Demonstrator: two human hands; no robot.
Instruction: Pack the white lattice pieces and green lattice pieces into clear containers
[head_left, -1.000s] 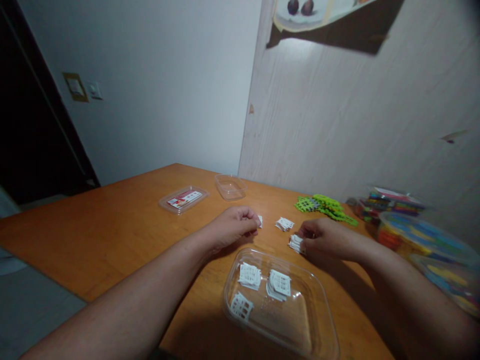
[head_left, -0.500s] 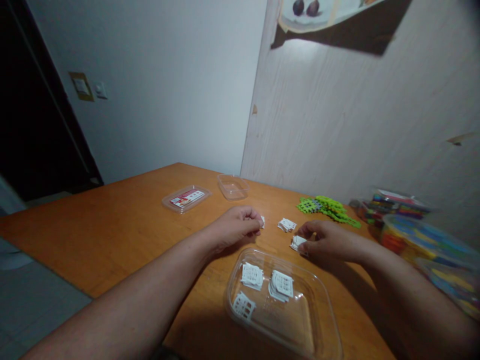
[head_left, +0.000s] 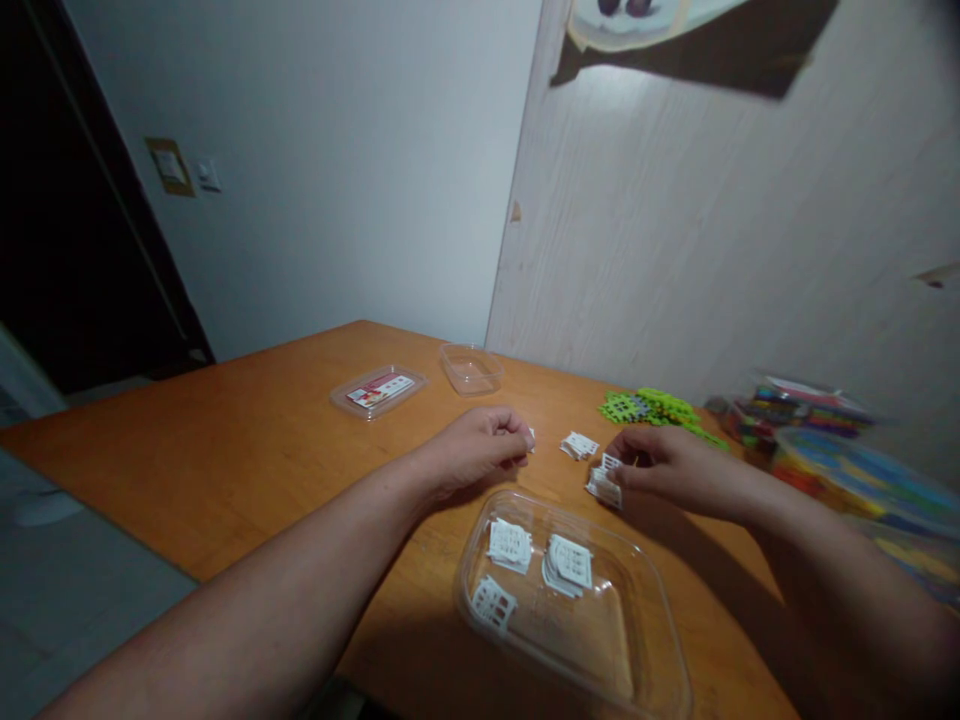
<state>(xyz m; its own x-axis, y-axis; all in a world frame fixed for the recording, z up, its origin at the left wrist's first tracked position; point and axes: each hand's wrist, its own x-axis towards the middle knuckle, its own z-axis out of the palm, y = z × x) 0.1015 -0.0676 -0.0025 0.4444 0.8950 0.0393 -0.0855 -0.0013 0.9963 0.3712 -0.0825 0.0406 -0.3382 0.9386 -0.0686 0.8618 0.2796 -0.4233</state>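
Observation:
My left hand [head_left: 487,446] is closed in a pinch above the table, with the edge of a small white piece [head_left: 532,440] showing at its fingertips. My right hand [head_left: 660,466] pinches a thin white lattice piece [head_left: 611,464], tilted up over a small stack of like pieces [head_left: 602,489]. Between the hands lies another little pile of white pieces [head_left: 579,445]. Nearest me stands a clear plastic container [head_left: 660,610]. Inside it are two white stacks [head_left: 510,545] and a smaller group of white pieces with square holes [head_left: 494,603].
Farther back are a clear lid with a label [head_left: 381,390] and a small clear tub [head_left: 470,371]. Green lattice pieces [head_left: 652,405] lie at the back right. Tubs of colourful items [head_left: 847,470] line the right side. The wooden table [head_left: 247,430] meets the wall behind.
My right hand has raised a white lattice piece from the stack under its fingers. My left hand keeps its pinch almost in place. The view has shifted slightly.

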